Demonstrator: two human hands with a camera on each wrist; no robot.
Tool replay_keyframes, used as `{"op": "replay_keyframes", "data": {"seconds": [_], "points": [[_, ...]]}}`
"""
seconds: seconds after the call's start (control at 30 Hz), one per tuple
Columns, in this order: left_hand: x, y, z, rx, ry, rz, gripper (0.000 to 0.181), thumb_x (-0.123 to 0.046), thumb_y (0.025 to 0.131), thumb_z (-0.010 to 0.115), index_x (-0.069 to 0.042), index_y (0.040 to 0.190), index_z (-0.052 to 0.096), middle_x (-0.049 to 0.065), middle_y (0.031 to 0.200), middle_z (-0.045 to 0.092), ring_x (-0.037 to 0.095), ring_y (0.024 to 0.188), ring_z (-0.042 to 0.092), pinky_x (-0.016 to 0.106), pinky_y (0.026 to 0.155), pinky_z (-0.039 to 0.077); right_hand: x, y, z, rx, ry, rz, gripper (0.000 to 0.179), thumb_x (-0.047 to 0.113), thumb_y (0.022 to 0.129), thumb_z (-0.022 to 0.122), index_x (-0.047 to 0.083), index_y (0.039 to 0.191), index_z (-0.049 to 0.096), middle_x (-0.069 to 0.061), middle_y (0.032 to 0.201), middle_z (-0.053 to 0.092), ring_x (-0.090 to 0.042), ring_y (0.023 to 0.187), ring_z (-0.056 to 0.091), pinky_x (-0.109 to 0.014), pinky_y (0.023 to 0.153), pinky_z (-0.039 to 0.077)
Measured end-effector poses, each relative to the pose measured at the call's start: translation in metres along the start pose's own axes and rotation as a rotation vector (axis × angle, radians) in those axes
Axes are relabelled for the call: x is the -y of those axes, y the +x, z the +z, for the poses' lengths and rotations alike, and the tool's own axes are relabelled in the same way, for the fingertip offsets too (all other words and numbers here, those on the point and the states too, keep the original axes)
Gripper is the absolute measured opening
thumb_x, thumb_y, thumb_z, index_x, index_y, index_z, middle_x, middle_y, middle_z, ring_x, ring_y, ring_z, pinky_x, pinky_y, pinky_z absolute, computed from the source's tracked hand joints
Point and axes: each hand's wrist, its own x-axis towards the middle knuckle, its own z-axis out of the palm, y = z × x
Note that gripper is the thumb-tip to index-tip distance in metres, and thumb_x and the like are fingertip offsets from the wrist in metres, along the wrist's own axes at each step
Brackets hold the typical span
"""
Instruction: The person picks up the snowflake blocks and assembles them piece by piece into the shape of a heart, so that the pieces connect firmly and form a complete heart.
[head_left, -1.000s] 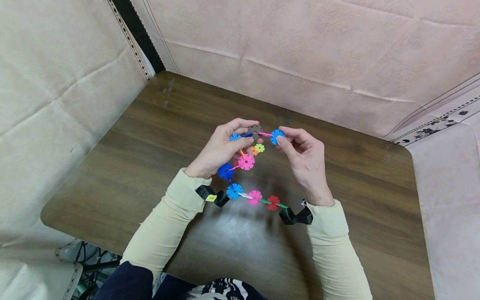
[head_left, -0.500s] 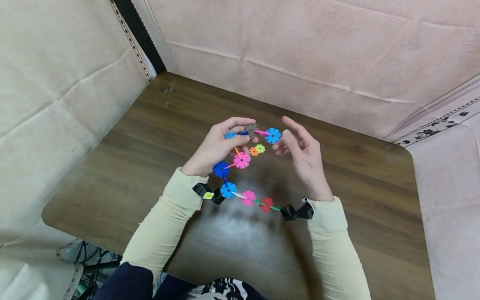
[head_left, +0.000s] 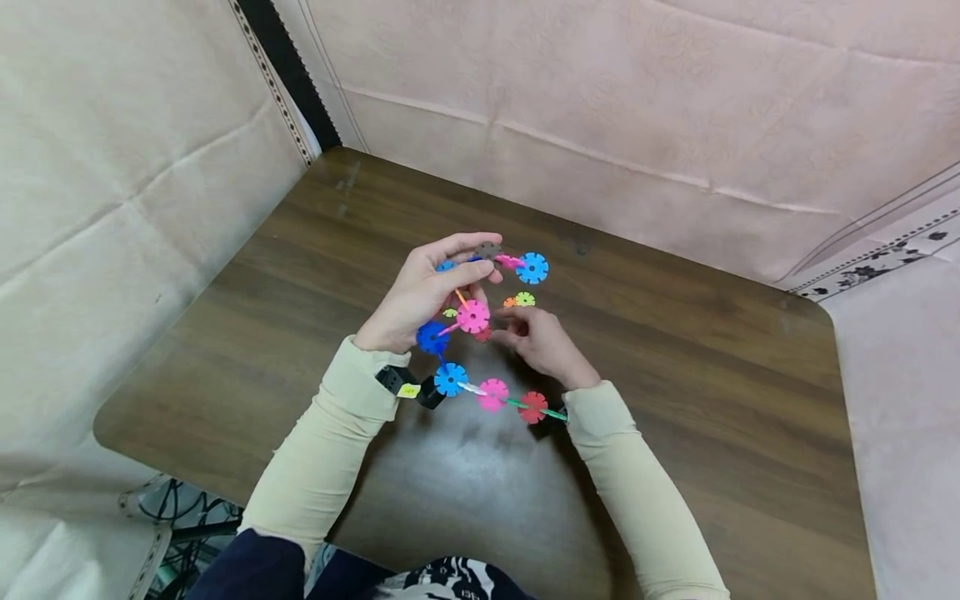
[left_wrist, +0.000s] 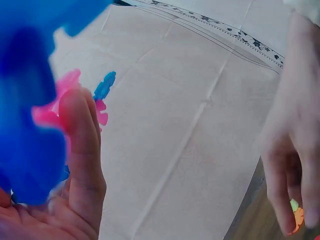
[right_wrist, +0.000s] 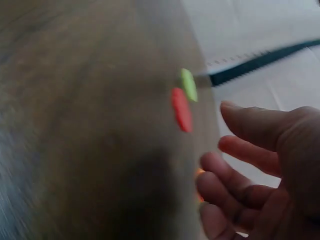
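My left hand (head_left: 420, 292) holds up a chain of slotted plastic flower discs, pinching it at a grey-brown disc (head_left: 488, 250). A pink link joins that disc to a light blue disc (head_left: 533, 268) at the chain's upper end. From the hand the chain bends down past a pink disc (head_left: 473, 317) and a dark blue disc (head_left: 432, 337) toward a red disc (head_left: 533, 407). Low over the table, my right hand (head_left: 551, 346) has loosely bent fingers with nothing between them. Near its fingertips lies a loose red disc (right_wrist: 181, 110), with a yellow-green disc (right_wrist: 189, 85) beside it.
Loose orange (head_left: 510, 302) and lime (head_left: 525, 298) discs lie close together on the brown wooden table (head_left: 712, 400), just beyond the right hand. Pale cloth (head_left: 600, 108) hangs behind the table and along its sides.
My right hand has let go of the light blue end disc and moved down and left toward the loose red disc. The left hand has shifted slightly left with the chain.
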Motion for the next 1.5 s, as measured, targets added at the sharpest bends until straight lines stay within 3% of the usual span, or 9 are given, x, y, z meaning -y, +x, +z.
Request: {"op": "replay_keyframes", "data": {"seconds": [0.17, 0.33, 0.43, 0.6, 0.8, 1.0, 1.13, 1.27, 1.5], "points": [[0.000, 0.000, 0.003, 0.001, 0.024, 0.000, 0.036, -0.015, 0.092, 0.068, -0.009, 0.127, 0.060, 0.022, 0.100, 0.067, 0.026, 0.064, 0.062, 0.025, 0.054, 0.052, 0.001, 0.012, 0.017, 0.000, -0.049, -0.090, 0.021, 0.026, 0.087, 0.074, 0.020, 0.107, 0.071, -0.002, 0.070, 0.058, -0.018, 0.062, 0.052, -0.030, 0.056, 0.047], [0.001, 0.000, 0.005, -0.001, 0.059, -0.005, 0.035, -0.016, 0.092, 0.069, -0.010, 0.125, 0.061, 0.018, 0.099, 0.069, 0.026, 0.063, 0.063, 0.025, 0.054, 0.050, 0.002, 0.016, 0.023, -0.026, -0.131, -0.106, 0.011, 0.025, 0.087, 0.075, 0.017, 0.087, 0.067, -0.001, 0.063, 0.053, -0.018, 0.060, 0.049, -0.029, 0.053, 0.042], [0.001, 0.000, 0.006, -0.002, 0.069, -0.007, 0.035, -0.017, 0.092, 0.068, -0.011, 0.125, 0.061, 0.017, 0.099, 0.070, 0.026, 0.064, 0.063, 0.025, 0.054, 0.050, 0.001, 0.016, 0.023, -0.031, -0.147, -0.092, 0.013, 0.023, 0.086, 0.075, 0.014, 0.085, 0.065, -0.003, 0.064, 0.052, -0.019, 0.062, 0.048, -0.029, 0.053, 0.042], [0.001, -0.001, 0.006, -0.007, 0.060, -0.016, 0.034, -0.016, 0.092, 0.068, -0.010, 0.125, 0.060, 0.018, 0.098, 0.069, 0.025, 0.063, 0.063, 0.026, 0.054, 0.050, 0.000, 0.010, 0.017, -0.041, -0.055, -0.036, 0.018, 0.019, 0.086, 0.076, 0.011, 0.094, 0.063, -0.004, 0.078, 0.058, -0.019, 0.069, 0.053, -0.029, 0.062, 0.049], [0.001, -0.002, 0.006, -0.012, 0.062, -0.016, 0.034, -0.016, 0.093, 0.067, -0.011, 0.125, 0.060, 0.020, 0.098, 0.069, 0.025, 0.062, 0.063, 0.028, 0.055, 0.053, 0.004, -0.013, -0.008, -0.243, 0.119, -0.033, 0.021, 0.024, 0.090, 0.071, 0.012, 0.106, 0.063, -0.002, 0.089, 0.063, -0.021, 0.072, 0.057, -0.031, 0.064, 0.053], [0.002, -0.001, 0.005, -0.013, 0.063, -0.006, 0.034, -0.016, 0.093, 0.067, -0.011, 0.126, 0.060, 0.022, 0.097, 0.068, 0.025, 0.062, 0.062, 0.028, 0.055, 0.054, 0.028, -0.042, -0.044, -0.480, 0.366, -0.195, 0.023, 0.022, 0.090, 0.071, 0.008, 0.107, 0.069, -0.006, 0.096, 0.068, -0.028, 0.081, 0.056, -0.028, 0.066, 0.050], [0.003, -0.001, 0.005, -0.005, 0.065, -0.003, 0.036, -0.017, 0.093, 0.067, -0.011, 0.128, 0.060, 0.024, 0.098, 0.067, 0.027, 0.063, 0.062, 0.029, 0.057, 0.055, 0.059, -0.063, -0.059, -0.586, 0.343, -0.285, 0.020, 0.011, 0.090, 0.070, 0.001, 0.107, 0.070, -0.010, 0.095, 0.069, -0.024, 0.079, 0.055, -0.025, 0.062, 0.046], [0.002, 0.000, 0.005, 0.005, 0.080, -0.015, 0.036, -0.021, 0.094, 0.067, -0.013, 0.129, 0.061, 0.020, 0.097, 0.069, 0.028, 0.063, 0.062, 0.029, 0.057, 0.055, 0.085, -0.075, -0.063, -0.641, 0.292, -0.357, 0.019, 0.001, 0.089, 0.068, -0.005, 0.107, 0.068, -0.013, 0.097, 0.068, -0.020, 0.081, 0.056, -0.024, 0.067, 0.047], [0.001, 0.002, 0.005, 0.008, 0.095, -0.023, 0.036, -0.021, 0.093, 0.067, -0.013, 0.128, 0.062, 0.018, 0.097, 0.070, 0.029, 0.063, 0.062, 0.030, 0.057, 0.055, 0.092, -0.080, -0.063, -0.698, 0.257, -0.438, 0.017, -0.008, 0.086, 0.067, -0.007, 0.103, 0.068, -0.017, 0.093, 0.066, -0.019, 0.080, 0.056, -0.027, 0.073, 0.048]]}}
